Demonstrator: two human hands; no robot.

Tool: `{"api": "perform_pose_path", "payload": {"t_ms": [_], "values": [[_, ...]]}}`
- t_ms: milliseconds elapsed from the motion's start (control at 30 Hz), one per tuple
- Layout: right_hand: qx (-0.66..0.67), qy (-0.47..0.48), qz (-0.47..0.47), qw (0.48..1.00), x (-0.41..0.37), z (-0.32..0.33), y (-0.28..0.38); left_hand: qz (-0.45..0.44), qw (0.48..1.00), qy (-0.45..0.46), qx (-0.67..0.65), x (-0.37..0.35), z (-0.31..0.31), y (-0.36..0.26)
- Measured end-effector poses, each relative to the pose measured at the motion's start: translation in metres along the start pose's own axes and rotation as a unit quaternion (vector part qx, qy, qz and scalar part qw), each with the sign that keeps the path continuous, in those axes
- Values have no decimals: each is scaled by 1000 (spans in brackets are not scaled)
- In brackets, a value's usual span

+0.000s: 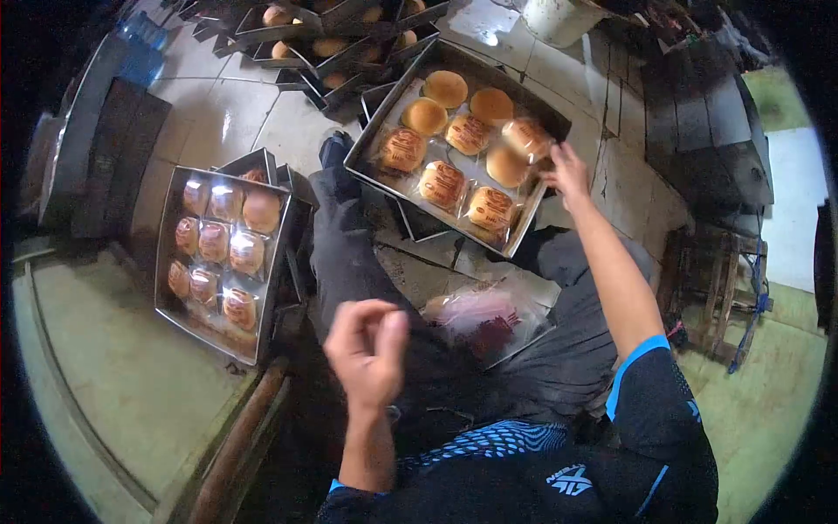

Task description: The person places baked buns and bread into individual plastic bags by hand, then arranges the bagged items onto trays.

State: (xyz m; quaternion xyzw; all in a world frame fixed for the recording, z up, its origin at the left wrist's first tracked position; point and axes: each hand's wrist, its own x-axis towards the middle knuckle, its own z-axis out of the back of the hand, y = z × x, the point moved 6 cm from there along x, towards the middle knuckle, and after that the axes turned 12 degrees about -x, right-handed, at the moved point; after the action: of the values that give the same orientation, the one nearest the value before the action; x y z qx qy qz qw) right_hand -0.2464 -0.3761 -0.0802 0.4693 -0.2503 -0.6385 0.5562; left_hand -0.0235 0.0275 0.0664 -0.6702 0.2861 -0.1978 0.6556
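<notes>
My right hand (569,177) is over the right edge of a metal tray (534,212), fingers stretched out and slightly blurred. Closest to its fingertips is a wrapped bun (527,138), also blurred; I see no firm grip on it. In the tray lie several wrapped buns with printed film (443,185) and several plain round buns (445,89). My left hand (367,349) hangs above my lap, fingers curled in, with nothing visible in them. A stack of clear printed plastic bags (484,319) lies between my legs.
At the left, another metal tray (206,324) of wrapped buns rests on further trays. Stacked trays with buns (327,45) stand at the back. A white bucket (559,22) is behind the near tray, and a wooden stool (716,293) stands at the right.
</notes>
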Motion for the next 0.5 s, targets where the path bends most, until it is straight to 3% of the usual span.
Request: {"api": "perform_pose_path", "payload": {"t_ms": [67,100,133,167,233,267,333,400,500], "values": [[-106,-12,-67,992,20,24,-39,-27,990,123,67,5,-50,-11],[-159,-19,-101,982,22,32,-54,-102,978,157,97,8,-74,-12],[-111,90,-64,988,-2,24,-50,-149,964,155,157,8,-95,-5],[-61,198,-27,978,-45,19,-43,-132,952,170,218,2,-105,24],[-143,342,-21,929,-137,12,-16,-93,933,221,269,-6,-116,63],[-122,422,93,894,-171,16,-15,-69,927,262,260,-9,-115,73],[-148,364,98,914,-224,35,-10,-27,927,296,230,-14,-114,76],[-174,229,161,944,-243,44,-16,9,942,277,189,-14,-112,71],[-149,126,284,939,-255,56,7,30,945,291,145,-12,-111,62]]}}
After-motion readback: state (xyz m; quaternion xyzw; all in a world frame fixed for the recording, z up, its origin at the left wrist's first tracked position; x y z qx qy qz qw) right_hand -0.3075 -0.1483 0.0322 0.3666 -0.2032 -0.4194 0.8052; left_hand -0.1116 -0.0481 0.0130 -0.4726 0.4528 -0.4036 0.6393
